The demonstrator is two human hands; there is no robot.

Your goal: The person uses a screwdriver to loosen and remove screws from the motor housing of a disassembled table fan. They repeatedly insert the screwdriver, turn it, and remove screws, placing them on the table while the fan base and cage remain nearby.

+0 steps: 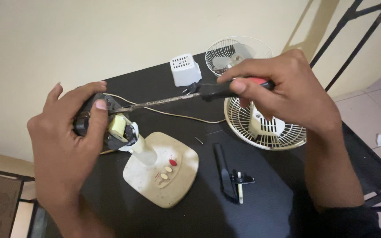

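black table (287, 207) under everything, left hand (67, 136) curled tight around dark fan motor (111, 125) atop cream fan base (164, 174) near left edge, right hand (283, 94) fisted on screwdriver (186, 97), rusty shaft touching motor, round wire grilles (267, 128) near back edge

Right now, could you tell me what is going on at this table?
A person has a small desk fan in pieces on a black table. The left hand grips the bare fan motor atop the cream stand, while the right hand holds a screwdriver with its shaft reaching into the motor. Two grilles, a white motor cover and a loose screw lie nearby.
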